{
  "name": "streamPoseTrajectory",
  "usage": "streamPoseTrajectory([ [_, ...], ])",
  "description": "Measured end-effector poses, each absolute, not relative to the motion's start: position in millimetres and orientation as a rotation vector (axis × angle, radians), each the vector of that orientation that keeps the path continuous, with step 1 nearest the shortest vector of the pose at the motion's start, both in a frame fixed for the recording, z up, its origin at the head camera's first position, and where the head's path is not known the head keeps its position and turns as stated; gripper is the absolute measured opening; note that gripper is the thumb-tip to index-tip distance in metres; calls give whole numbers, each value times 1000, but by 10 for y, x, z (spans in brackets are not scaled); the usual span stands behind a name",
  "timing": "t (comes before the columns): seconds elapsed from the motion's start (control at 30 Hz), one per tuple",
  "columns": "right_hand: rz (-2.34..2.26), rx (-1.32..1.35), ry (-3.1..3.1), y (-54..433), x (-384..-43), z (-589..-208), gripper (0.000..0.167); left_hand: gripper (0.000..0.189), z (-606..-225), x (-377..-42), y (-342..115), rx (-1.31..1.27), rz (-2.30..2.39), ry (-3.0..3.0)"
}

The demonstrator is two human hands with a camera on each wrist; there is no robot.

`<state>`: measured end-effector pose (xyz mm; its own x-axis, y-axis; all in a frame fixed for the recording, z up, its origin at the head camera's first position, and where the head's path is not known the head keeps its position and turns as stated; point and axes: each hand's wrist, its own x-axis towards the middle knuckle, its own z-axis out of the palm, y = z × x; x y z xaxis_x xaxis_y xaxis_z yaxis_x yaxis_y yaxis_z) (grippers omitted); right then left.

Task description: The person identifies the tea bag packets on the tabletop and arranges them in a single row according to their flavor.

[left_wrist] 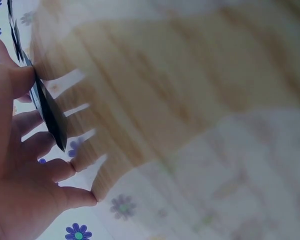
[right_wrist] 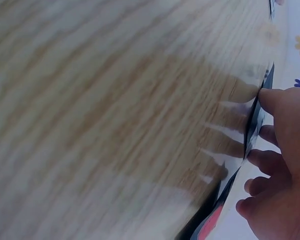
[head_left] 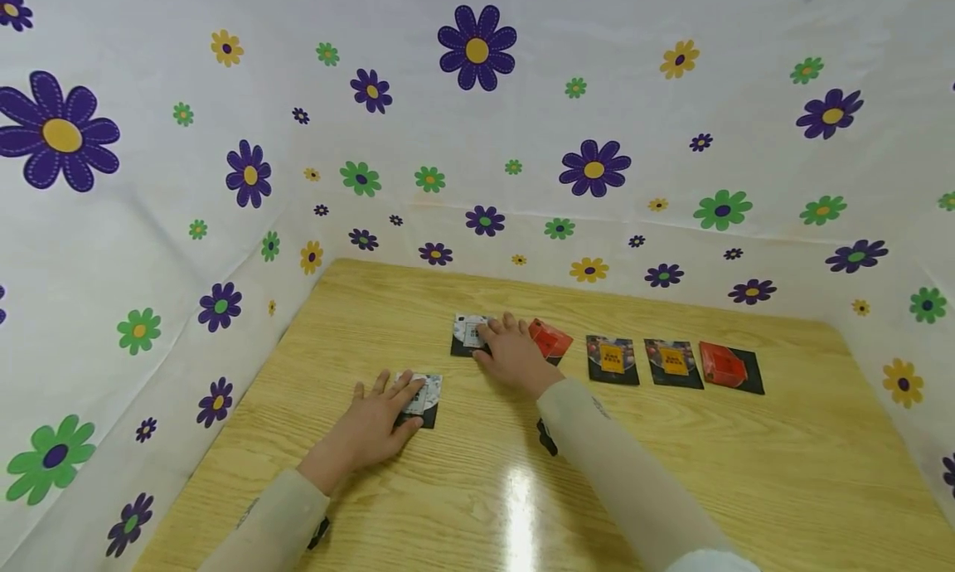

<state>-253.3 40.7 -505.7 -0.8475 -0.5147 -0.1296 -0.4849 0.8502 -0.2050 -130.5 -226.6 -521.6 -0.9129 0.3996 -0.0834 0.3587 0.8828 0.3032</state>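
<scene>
My left hand lies palm down over a black packet with a white patterned top, its fingers spread across the packet and the thumb by the lower edge. In the left wrist view the thumb and some fingers touch this thin packet on the tabletop. Farther back, my right hand rests its fairly straight fingers on a similar black and white packet. The right wrist view has the thumb and fingertips against that packet. Just right of the right hand lies a red and black packet, partly covered by it.
To the right, two dark packets with orange labels and another red and black packet lie in a row. A wood-grain table carries everything. White cloth with printed flowers stands round its back and sides.
</scene>
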Motion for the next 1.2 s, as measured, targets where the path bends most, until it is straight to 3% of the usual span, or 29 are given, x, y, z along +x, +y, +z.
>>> streamPoseTrajectory([
  [1.2,-222,-911,2791,622,-2110,-4997,61,66,-5182,-1331,-2234,580,403,2891],
])
